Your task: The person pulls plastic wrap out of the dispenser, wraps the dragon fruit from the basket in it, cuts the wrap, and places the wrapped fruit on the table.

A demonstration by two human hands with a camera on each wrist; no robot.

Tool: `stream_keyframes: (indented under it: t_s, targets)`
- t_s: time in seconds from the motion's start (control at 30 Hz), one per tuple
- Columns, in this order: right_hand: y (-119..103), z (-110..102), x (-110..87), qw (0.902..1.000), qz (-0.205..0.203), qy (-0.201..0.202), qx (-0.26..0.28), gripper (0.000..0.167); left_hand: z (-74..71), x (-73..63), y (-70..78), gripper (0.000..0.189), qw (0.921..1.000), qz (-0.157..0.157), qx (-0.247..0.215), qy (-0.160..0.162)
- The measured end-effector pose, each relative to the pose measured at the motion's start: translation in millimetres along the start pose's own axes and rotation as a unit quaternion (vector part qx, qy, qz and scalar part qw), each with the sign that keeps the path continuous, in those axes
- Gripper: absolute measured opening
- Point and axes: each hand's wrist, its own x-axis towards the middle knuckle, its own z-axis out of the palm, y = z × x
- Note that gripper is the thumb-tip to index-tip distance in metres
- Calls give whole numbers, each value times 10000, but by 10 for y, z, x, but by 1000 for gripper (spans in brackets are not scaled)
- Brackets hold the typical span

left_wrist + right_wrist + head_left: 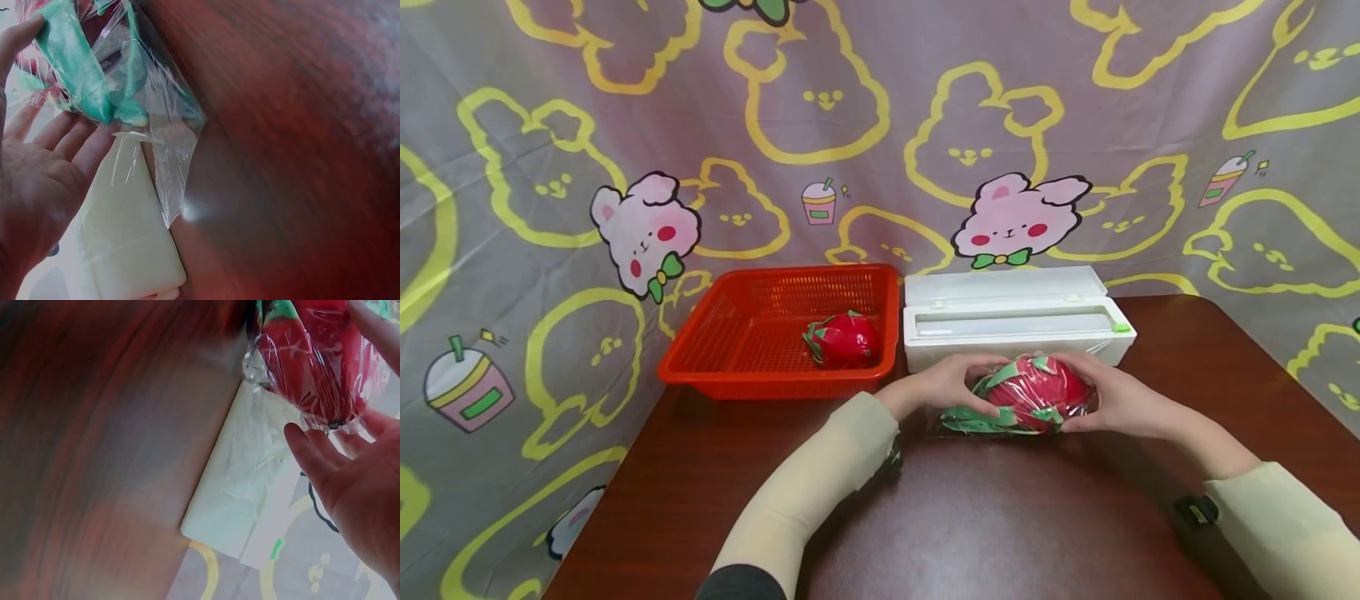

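Wrapping seems best finished by tucking the loose clear film (172, 175) under the dragon fruit (1037, 392), which is held between the curved fingers of the left hand (947, 383) and right hand (1126, 404), just in front of the white wrap dispenser (1000, 341) on the tabletop (985, 517).

Bunny-print cloth backdrop (895, 175), reddish-brown wooden table (992, 517)

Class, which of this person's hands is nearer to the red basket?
Left. The left hand is to the right of the red basket, at the left side of the wrapped dragon fruit; the right hand is farther away, at the fruit's right side.
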Motion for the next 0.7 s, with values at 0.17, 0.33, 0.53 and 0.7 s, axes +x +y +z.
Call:
stream_keyframes:
  t_s: [0.17, 0.33, 0.53, 0.7]
  targets:
    - [24, 36, 50, 9999, 13, 10, -127, 99, -13, 3, 0, 74, 9999, 10, -154, -23]
    - [42, 57, 64, 9995, -6, 93, -286, 97, -7, 7, 3, 74, 9997, -146, -153, -75]
    - [52, 52, 101, 9989, -4, 169, -431, 94, 4, 14, 6, 72, 9998, -209, -58, -36]
    - [64, 44, 135, 9991, 79, 134, -382, 92, -5, -35, 7, 70, 9995, -262, 141, 132]
